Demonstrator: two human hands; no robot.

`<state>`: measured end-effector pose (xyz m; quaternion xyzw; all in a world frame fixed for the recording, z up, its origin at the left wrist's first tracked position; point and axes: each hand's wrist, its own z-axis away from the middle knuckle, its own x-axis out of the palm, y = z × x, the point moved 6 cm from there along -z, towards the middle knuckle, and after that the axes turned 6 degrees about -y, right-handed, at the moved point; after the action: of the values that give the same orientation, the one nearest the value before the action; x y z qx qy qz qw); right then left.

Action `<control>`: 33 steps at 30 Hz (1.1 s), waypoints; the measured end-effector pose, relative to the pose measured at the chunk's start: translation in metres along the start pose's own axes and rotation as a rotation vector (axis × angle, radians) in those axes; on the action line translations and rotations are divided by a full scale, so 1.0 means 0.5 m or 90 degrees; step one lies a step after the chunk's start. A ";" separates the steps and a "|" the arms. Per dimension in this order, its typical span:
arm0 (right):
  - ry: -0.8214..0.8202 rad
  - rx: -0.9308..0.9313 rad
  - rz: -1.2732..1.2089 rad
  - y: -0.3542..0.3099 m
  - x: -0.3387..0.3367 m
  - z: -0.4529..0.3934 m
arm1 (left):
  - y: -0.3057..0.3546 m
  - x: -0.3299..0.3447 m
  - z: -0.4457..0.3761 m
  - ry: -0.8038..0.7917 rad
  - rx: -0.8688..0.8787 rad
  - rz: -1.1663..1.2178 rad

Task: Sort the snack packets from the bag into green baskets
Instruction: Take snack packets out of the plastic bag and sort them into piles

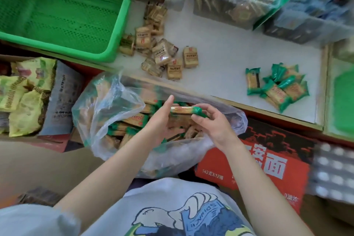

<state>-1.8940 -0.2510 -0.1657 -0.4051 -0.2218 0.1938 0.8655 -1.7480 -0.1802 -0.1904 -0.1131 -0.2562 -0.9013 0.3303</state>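
A clear plastic bag (107,105) full of green-and-orange snack packets lies open in front of me. Over its mouth, my left hand (161,120) and my right hand (212,122) hold one green-ended packet (182,110) between them, each at one end. The right fingers pinch its green end; the left fingers curl round the other end. An empty green basket (63,11) stands at the upper left on the white counter (220,67). A pile of tan packets (162,53) lies beside the basket. Several green-ended packets (279,86) lie at the counter's right.
Clear bins of other snacks (229,0) stand at the back. A carton of yellow-green packets (21,94) sits at the left, a red noodle box (268,168) at the lower right. Another green basket's edge (342,101) shows at the far right.
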 end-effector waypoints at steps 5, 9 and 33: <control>0.021 -0.032 -0.173 -0.056 -0.110 0.058 | 0.019 0.158 -0.050 -0.073 0.058 -0.026; 0.096 0.031 -0.198 -0.044 -0.242 0.087 | 0.011 0.288 -0.096 -0.083 0.121 -0.099; 0.228 0.080 -0.124 -0.035 -0.459 0.124 | -0.079 0.420 -0.188 0.031 0.426 -1.127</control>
<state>-2.1146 -0.3416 -0.1687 -0.3550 -0.0899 0.0479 0.9293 -1.9358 -0.3179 -0.2067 0.2418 -0.4874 -0.7060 -0.4534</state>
